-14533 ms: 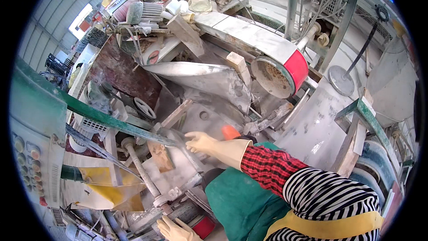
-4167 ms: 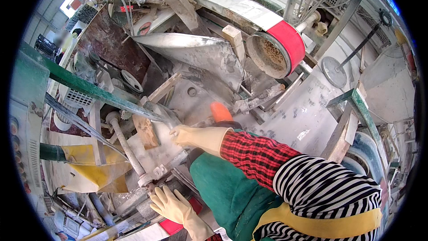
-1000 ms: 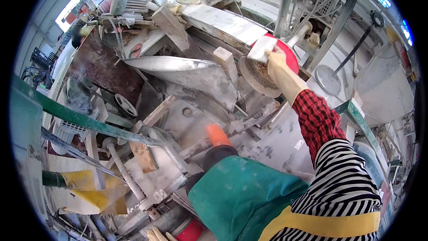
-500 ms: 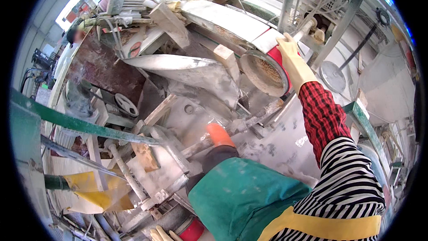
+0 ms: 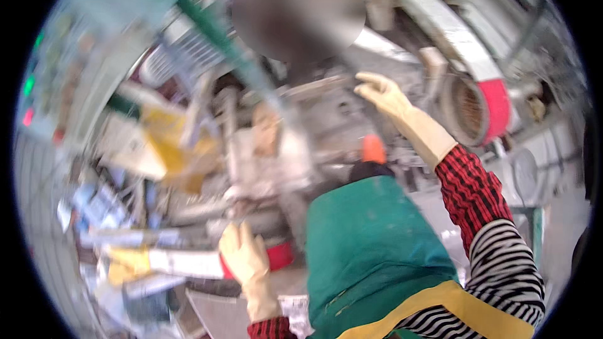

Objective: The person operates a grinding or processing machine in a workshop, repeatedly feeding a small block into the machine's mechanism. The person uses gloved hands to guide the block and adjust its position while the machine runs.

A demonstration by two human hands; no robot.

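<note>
My left hand (image 5: 244, 252), in a cream rubber glove, lies against a red-covered wheel rim (image 5: 281, 256) at the lower left. Its fingers are stretched and slightly apart. From that rim a white band (image 5: 185, 263) runs left. My right hand (image 5: 386, 97), gloved alike, hangs in the air at centre right, fingers extended and a little parted, with nothing visible between them. To its right stands a second wheel (image 5: 463, 110) with a red band (image 5: 496, 108) round its edge and a white strip (image 5: 446, 22) leading up from it. Motion blurs the picture.
A green bar (image 5: 220, 41) slants across the upper left. Below it lie yellow sheeting (image 5: 182, 144) and dusty wooden pieces (image 5: 267, 129). An orange tube-like piece (image 5: 373, 149) shows beyond my green apron (image 5: 377, 238). A dark smeared patch (image 5: 298, 12) covers the top middle.
My right hand has come off the red and white band at the right and moved left, away from the wheel. The view has swung left, bringing more of my left hand into sight.
</note>
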